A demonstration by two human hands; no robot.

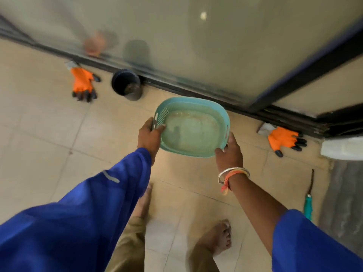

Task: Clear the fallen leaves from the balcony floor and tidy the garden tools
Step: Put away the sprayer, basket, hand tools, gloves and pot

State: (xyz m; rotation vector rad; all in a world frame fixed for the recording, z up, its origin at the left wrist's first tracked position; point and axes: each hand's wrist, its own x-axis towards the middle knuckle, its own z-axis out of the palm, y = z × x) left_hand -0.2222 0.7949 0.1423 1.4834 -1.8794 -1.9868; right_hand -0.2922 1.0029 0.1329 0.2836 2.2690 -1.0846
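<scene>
The mint-green plastic basket [198, 100] is held in the air above the tiled balcony floor [49, 134], just in front of the dark track of a frosted glass door [196, 46]. It is squarish with rounded corners, its walls are finely perforated, and a handle slot is cut into each of two opposite sides. Its flat bottom looks smeared with pale brownish residue.

The left hand [149, 137] takes the left rim beside one slot, fingers hooked over into the basket and thumb outside, its grip clamped on the rim. The right hand [229, 152] holds the near right corner from below and outside, thumb on the rim, its grip likewise closed on the basket. Both arms reach forward and down. The left one is covered to the wrist by a blue sleeve [88, 213] with a grey stripe, and the right wrist wears bangles [233, 173] and an orange thread.

On the floor, a black pot [126, 85] lies on its side against the door track. To its left lies an orange glove [82, 83] with dark clawed fingertips, and a second orange glove [282, 138] lies well apart at the right. A hand tool [308, 205] with a teal handle lies near the right edge
</scene>
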